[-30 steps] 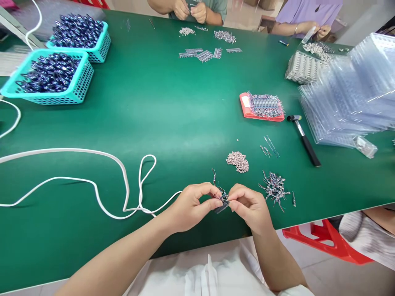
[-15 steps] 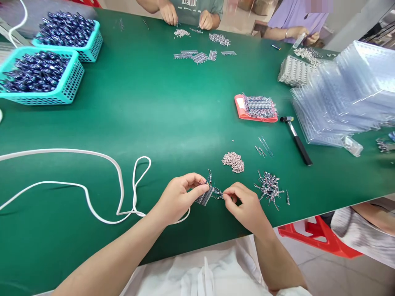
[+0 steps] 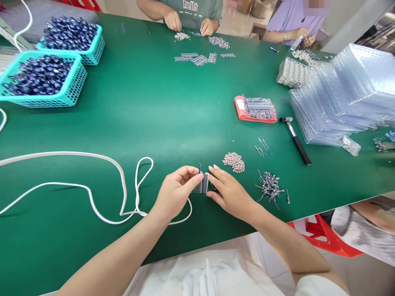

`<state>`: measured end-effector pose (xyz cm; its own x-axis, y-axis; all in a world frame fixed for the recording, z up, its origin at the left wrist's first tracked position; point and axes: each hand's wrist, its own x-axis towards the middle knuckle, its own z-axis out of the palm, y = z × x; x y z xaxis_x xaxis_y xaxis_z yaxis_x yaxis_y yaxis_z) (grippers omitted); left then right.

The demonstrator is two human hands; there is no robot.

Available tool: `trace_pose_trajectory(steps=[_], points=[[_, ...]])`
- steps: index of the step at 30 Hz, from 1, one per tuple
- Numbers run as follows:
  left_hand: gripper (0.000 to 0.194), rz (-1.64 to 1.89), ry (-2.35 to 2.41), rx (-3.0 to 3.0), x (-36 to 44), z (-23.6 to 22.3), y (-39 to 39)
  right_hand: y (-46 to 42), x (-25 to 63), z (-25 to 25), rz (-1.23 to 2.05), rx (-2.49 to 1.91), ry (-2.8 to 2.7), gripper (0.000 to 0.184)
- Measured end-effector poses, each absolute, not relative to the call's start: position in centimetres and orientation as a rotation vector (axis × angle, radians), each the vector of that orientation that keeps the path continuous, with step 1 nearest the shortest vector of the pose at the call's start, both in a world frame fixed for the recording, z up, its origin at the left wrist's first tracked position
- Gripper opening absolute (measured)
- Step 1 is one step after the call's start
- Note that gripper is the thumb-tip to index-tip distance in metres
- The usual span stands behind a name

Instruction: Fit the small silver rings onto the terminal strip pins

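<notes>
My left hand (image 3: 176,190) pinches a small grey comb-like strip of wired parts (image 3: 203,184) between thumb and fingers, just above the table. One thin dark piece stands up from its top edge. My right hand (image 3: 232,192) is at the strip's right side, fingers stretched out and thumb apart below. Its fingertips are at or very close to the strip; contact is hard to make out. Some dark strands show under the right fingers. Beyond that hand lies a heap of small pinkish discs (image 3: 233,162). Further right is a tangle of small wired parts (image 3: 269,185).
A hammer (image 3: 296,142), a red-banded bundle of wired strips (image 3: 257,109) and stacked clear plastic trays (image 3: 336,98) lie at right. White cable (image 3: 108,161) loops at left, below turquoise baskets (image 3: 66,96) of dark glossy pieces. Two people's hands work across the table (image 3: 148,107).
My right hand has gone from pinching wired parts at the strip's right to stretched fingers beside it. The strip has turned more upright and moved slightly left and up with my left hand.
</notes>
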<state>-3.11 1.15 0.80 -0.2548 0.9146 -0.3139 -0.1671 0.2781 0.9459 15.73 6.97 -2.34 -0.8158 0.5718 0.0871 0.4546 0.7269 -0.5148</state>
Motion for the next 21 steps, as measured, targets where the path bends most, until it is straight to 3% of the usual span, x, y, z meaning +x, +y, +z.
trace_pose_trajectory(steps=[7,10,16,21], points=[[0.022,1.215,1.441,0.731,-3.0,0.7,1.2,5.2,18.6,-3.5,0.836,-0.566,-2.629,0.045],[0.022,1.184,1.41,0.715,-2.9,0.8,1.2,5.6,22.9,-4.0,0.589,-0.618,-2.698,0.048],[0.021,1.186,1.36,0.689,-2.8,0.9,1.1,7.7,28.2,-4.3,0.091,-0.953,-2.605,0.037],[0.022,1.191,1.371,0.707,-2.6,0.8,1.1,8.3,25.4,-2.7,0.303,-1.164,-2.401,0.044]])
